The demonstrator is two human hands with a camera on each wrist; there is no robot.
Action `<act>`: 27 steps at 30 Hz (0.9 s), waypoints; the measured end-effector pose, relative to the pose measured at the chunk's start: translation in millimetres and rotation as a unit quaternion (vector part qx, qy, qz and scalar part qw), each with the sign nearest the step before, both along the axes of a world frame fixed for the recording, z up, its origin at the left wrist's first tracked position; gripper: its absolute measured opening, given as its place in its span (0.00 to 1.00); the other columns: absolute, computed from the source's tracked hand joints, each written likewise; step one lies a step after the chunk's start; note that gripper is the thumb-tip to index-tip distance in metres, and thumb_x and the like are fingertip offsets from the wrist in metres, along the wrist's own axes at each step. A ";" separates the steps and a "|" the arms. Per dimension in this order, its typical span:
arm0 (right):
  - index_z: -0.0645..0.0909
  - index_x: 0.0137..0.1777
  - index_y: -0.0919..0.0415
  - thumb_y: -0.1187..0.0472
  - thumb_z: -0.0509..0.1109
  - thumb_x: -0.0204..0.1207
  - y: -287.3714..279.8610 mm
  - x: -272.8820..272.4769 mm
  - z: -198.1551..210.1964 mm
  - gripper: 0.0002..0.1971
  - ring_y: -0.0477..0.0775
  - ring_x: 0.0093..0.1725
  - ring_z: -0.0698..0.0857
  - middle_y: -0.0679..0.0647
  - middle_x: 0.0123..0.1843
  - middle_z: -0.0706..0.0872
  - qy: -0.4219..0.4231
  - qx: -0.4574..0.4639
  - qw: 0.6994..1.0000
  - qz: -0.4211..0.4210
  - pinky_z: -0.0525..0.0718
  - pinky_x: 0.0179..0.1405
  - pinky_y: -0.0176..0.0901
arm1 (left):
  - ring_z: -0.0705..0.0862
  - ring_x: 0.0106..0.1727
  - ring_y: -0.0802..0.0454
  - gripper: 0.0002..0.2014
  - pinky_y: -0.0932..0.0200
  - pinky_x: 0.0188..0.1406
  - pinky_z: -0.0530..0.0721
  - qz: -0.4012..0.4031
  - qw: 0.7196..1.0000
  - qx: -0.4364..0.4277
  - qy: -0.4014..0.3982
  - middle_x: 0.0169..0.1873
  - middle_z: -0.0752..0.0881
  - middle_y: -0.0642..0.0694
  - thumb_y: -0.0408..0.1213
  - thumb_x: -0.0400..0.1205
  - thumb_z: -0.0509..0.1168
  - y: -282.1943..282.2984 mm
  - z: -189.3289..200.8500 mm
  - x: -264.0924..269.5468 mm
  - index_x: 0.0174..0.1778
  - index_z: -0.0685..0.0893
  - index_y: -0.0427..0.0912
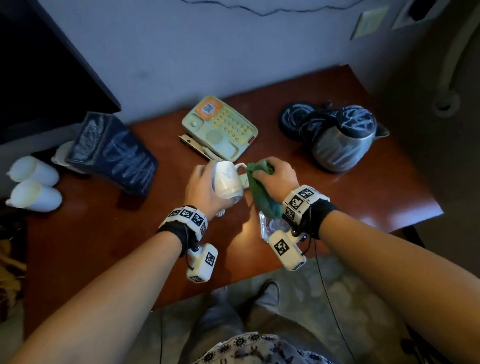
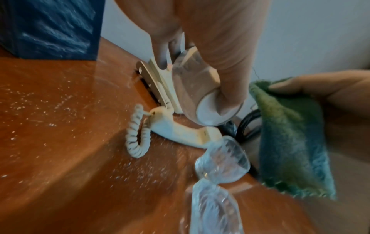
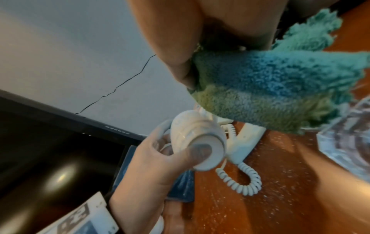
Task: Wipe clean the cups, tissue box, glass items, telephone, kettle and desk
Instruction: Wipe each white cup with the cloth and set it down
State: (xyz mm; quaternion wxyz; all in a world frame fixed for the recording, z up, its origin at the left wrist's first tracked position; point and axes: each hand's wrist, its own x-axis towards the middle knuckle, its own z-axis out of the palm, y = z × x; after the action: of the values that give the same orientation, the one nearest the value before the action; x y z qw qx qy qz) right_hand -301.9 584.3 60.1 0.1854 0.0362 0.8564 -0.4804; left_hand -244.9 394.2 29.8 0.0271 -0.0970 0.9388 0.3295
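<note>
My left hand [image 1: 204, 184] grips a white cup [image 1: 228, 180] lifted above the brown desk [image 1: 93, 236], tilted with its base toward me; the thumb presses on the cup's base [image 3: 208, 152]. My right hand [image 1: 278, 173] pinches a green-blue cloth [image 1: 259, 191] just right of the cup, a little apart from it. The cream telephone [image 1: 220, 128] sits behind, its handset [image 2: 180, 133] off the cradle on the desk with a coiled cord [image 2: 138, 134]. A glass dish [image 1: 268, 225] lies under my right wrist. The kettle [image 1: 342, 142] stands at the right, the dark blue tissue box [image 1: 113, 151] at the left.
Two white cups [image 1: 32, 183] lie on their sides at the far left. White dust specks cover the desk [image 2: 60, 110]. A dark screen [image 1: 23, 69] hangs at the upper left. The kettle's base [image 1: 294, 117] with its cord lies behind the kettle.
</note>
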 end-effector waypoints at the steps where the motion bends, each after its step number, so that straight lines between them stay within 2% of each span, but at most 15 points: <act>1: 0.85 0.56 0.55 0.58 0.72 0.75 -5.8 -1.7 6.4 0.10 0.56 0.53 0.85 0.54 0.52 0.87 0.009 -0.008 1.000 0.004 0.84 0.53 0.46 | 0.75 0.60 0.49 0.47 0.55 0.54 0.76 0.021 1.000 0.012 0.013 0.59 0.72 0.50 0.53 0.60 0.85 -2.6 8.6 -1.7 0.74 0.73 0.50; 4: 0.85 0.55 0.51 0.56 0.72 0.73 -24.5 -4.9 23.8 0.10 0.56 0.54 0.86 0.52 0.51 0.89 0.031 -0.011 0.999 0.015 0.84 0.59 0.54 | 0.76 0.58 0.50 0.43 0.57 0.52 0.74 0.076 0.995 0.035 0.048 0.59 0.74 0.49 0.53 0.59 0.85 -11.5 34.8 -6.6 0.69 0.76 0.47; 6: 0.85 0.55 0.49 0.54 0.72 0.72 -36.2 -6.4 34.3 0.11 0.58 0.54 0.87 0.53 0.52 0.89 0.037 -0.009 0.999 0.018 0.84 0.60 0.56 | 0.77 0.57 0.51 0.44 0.59 0.51 0.74 0.108 0.990 0.055 0.071 0.59 0.75 0.48 0.55 0.57 0.85 -20.2 50.8 -7.3 0.68 0.76 0.46; 9: 0.86 0.58 0.55 0.57 0.72 0.74 -54.4 -7.9 50.4 0.13 0.58 0.56 0.86 0.56 0.54 0.89 0.050 -0.025 0.998 0.019 0.83 0.62 0.54 | 0.79 0.55 0.52 0.49 0.61 0.53 0.76 0.155 0.977 0.098 0.106 0.60 0.77 0.48 0.64 0.51 0.78 -35.8 71.6 -3.2 0.68 0.75 0.47; 11: 0.86 0.58 0.56 0.57 0.72 0.75 -69.5 -5.6 61.4 0.12 0.58 0.55 0.86 0.56 0.54 0.89 0.058 -0.037 0.997 0.026 0.84 0.61 0.52 | 0.80 0.57 0.52 0.50 0.60 0.54 0.77 0.181 0.967 0.129 0.124 0.62 0.78 0.48 0.65 0.50 0.76 -48.7 81.0 2.8 0.68 0.75 0.48; 13: 0.87 0.56 0.59 0.57 0.73 0.76 -86.3 -0.3 70.8 0.11 0.58 0.53 0.87 0.57 0.51 0.90 0.061 -0.039 0.997 0.037 0.85 0.59 0.52 | 0.81 0.60 0.50 0.51 0.56 0.58 0.81 0.202 0.956 0.160 0.139 0.63 0.79 0.48 0.64 0.49 0.78 -62.3 88.4 10.6 0.69 0.74 0.48; 15: 0.87 0.50 0.61 0.57 0.74 0.75 -104.2 5.1 75.4 0.09 0.59 0.50 0.88 0.58 0.47 0.90 0.063 -0.050 0.996 0.038 0.86 0.56 0.55 | 0.82 0.62 0.49 0.49 0.48 0.62 0.84 0.216 0.947 0.188 0.149 0.64 0.81 0.48 0.62 0.50 0.79 -76.9 93.8 20.3 0.68 0.73 0.51; 17: 0.88 0.44 0.58 0.56 0.74 0.74 -122.2 11.2 79.8 0.06 0.59 0.47 0.89 0.57 0.43 0.91 0.049 -0.072 0.996 0.035 0.87 0.54 0.58 | 0.83 0.61 0.49 0.47 0.46 0.62 0.85 0.229 0.941 0.198 0.154 0.63 0.82 0.48 0.62 0.51 0.80 -91.5 98.8 32.1 0.66 0.73 0.54; 20: 0.88 0.45 0.60 0.58 0.72 0.77 -148.0 24.7 87.2 0.06 0.59 0.46 0.89 0.56 0.40 0.90 0.038 -0.079 0.995 0.055 0.88 0.47 0.50 | 0.82 0.62 0.52 0.48 0.54 0.59 0.83 0.236 0.940 0.180 0.170 0.63 0.79 0.52 0.62 0.52 0.81 -110.8 105.5 50.3 0.68 0.74 0.53; 22: 0.88 0.46 0.61 0.58 0.70 0.78 -165.1 35.9 91.3 0.08 0.58 0.44 0.87 0.56 0.40 0.89 0.068 -0.052 0.993 0.087 0.86 0.44 0.49 | 0.79 0.63 0.53 0.49 0.60 0.57 0.76 0.235 0.945 0.148 0.176 0.62 0.74 0.54 0.55 0.56 0.85 -124.3 107.6 58.8 0.73 0.75 0.46; 24: 0.89 0.48 0.60 0.57 0.69 0.78 -180.8 48.1 93.5 0.09 0.58 0.44 0.87 0.57 0.41 0.90 0.118 -0.025 0.986 0.118 0.86 0.47 0.51 | 0.76 0.62 0.54 0.46 0.63 0.57 0.72 0.241 0.947 0.115 0.176 0.63 0.75 0.53 0.47 0.60 0.87 -138.1 110.2 65.4 0.73 0.76 0.42; 25: 0.89 0.49 0.60 0.57 0.69 0.78 -187.8 54.2 94.0 0.10 0.58 0.44 0.87 0.57 0.42 0.90 0.142 -0.015 0.981 0.129 0.85 0.47 0.52 | 0.77 0.62 0.54 0.45 0.62 0.56 0.73 0.242 0.948 0.103 0.177 0.64 0.77 0.50 0.49 0.60 0.87 -144.7 112.4 68.7 0.72 0.76 0.42; 27: 0.90 0.51 0.60 0.60 0.68 0.78 -199.7 65.6 95.9 0.10 0.57 0.43 0.86 0.58 0.43 0.90 0.190 -0.002 0.971 0.147 0.82 0.44 0.47 | 0.80 0.60 0.50 0.47 0.58 0.55 0.78 0.242 0.950 0.083 0.178 0.61 0.81 0.47 0.59 0.55 0.83 -156.2 115.9 74.0 0.69 0.77 0.44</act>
State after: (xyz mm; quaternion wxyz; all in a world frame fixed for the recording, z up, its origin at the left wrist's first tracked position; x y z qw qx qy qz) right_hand -236.3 384.6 156.0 0.0880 -0.1825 0.8711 -0.4474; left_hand -170.9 238.1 145.7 -0.2133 -0.2581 0.8461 0.4146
